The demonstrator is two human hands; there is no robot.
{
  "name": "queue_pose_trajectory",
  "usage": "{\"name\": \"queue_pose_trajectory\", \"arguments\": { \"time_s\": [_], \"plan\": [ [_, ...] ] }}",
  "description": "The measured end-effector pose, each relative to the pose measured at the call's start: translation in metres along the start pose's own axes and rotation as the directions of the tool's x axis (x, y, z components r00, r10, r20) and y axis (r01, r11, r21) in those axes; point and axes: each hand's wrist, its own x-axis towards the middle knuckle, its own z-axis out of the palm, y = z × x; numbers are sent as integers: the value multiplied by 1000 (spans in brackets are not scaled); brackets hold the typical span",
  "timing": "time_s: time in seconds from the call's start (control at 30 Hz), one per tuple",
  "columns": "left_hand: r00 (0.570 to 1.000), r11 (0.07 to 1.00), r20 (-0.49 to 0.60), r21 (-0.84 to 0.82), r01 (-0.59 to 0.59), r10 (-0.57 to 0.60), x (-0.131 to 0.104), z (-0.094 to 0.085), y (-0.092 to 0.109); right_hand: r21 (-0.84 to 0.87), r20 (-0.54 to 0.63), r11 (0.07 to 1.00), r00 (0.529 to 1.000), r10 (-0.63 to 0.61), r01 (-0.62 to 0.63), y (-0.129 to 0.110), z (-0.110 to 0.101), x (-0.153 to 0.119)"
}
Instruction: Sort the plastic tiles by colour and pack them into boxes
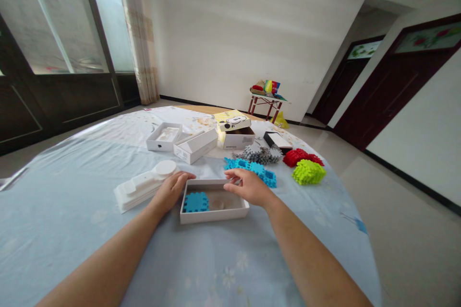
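A shallow white box sits in front of me, with a blue toothed puzzle tile lying flat in its left end. My left hand rests beside the box's back left corner, fingers stretched out, holding nothing that I can see. Over the back right rim is my right hand, its fingers bent but apart from the thumb, with nothing visible between them. Just behind that hand lies a pile of blue puzzle tiles, partly hidden by it.
White plastic trays lie left of the box. Behind stand an open white box, a long white box and a yellow-lidded box. Grey tiles, red tiles, green tiles and a black box are to the right.
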Motion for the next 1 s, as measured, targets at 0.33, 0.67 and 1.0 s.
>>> {"name": "queue_pose_trajectory", "arguments": {
  "time_s": [0.33, 0.67, 1.0],
  "plan": [
    [997, 973, 37, 220, -73, 67, 2, 0, -6, -221, -285, 949, 945, 159, -227, 76, -68, -35],
    [996, 976, 52, 200, -84, 75, 3, 1, -8, -375, -227, 858, 932, 283, -352, 124, -76, -47],
    [998, 988, 64, 151, -38, 28, 1, 3, -11, -324, -220, 882, 934, 283, -343, 135, -70, -42]
  ]
}}
